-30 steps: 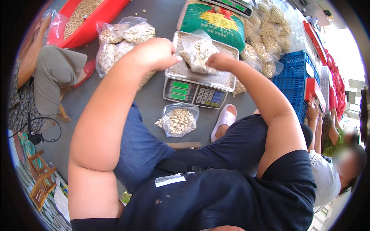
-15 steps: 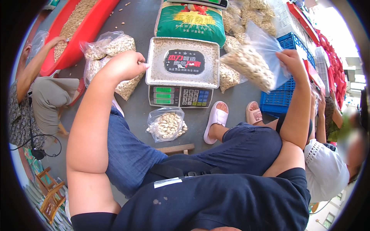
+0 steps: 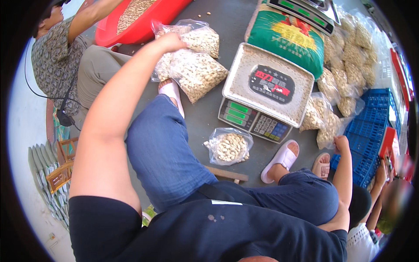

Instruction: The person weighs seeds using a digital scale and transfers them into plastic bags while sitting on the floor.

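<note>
My left hand reaches out to the left, its fingers curled over the crinkled top of a clear plastic bag of pale oval nuts or beans. Another filled bag lies against it just behind. On the right, my right hand is low beside the blue crate, fingers closed at the plastic of a filled clear bag that rests on the floor. Between my hands stands a digital scale with a bare, speckled metal pan. A small open bag of the same pale pieces sits in front of it.
Behind the scale lies a green and yellow sack with a second scale on top. More filled bags are heaped at the far right, near a blue crate. A co-worker sits left, by a red tub.
My right hand has lowered the bag it held up to the floor on the right. My left hand has moved from beside the scale onto the left bags. The view has turned left.
</note>
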{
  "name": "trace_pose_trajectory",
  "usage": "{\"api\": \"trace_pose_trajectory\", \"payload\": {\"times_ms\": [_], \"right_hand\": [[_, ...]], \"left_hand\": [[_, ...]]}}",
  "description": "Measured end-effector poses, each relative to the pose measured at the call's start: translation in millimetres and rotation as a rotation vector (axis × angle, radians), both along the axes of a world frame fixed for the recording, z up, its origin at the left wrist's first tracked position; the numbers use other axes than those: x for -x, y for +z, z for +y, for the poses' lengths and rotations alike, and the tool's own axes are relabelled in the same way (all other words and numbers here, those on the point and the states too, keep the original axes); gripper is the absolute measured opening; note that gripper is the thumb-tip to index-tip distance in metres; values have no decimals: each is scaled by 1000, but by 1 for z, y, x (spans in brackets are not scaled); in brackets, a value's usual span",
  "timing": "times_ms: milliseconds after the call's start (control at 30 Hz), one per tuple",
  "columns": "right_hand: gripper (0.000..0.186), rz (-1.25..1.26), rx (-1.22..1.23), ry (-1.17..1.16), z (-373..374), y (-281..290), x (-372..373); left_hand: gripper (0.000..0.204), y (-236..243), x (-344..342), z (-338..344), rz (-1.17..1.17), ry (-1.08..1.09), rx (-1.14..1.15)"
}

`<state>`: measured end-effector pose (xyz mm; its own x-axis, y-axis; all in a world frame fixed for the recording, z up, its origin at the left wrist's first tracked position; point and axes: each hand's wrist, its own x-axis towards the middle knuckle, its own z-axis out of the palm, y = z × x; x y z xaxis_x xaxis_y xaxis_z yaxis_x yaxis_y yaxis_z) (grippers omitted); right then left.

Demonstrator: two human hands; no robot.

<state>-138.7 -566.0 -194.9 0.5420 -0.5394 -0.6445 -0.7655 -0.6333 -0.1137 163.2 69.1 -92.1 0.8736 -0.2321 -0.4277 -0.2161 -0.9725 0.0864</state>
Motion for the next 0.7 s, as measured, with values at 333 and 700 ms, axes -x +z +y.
{"api": "trace_pose_trajectory", "payload": {"times_ms": [333,700], "right_hand": [[22,-345,-339,131,97,48,-89],[20,-428,-349,323,164,77,-134]], "left_hand": [[70,-192,-8,60,31,275,179],[25,-136,34,53,-142,176,390]]}}
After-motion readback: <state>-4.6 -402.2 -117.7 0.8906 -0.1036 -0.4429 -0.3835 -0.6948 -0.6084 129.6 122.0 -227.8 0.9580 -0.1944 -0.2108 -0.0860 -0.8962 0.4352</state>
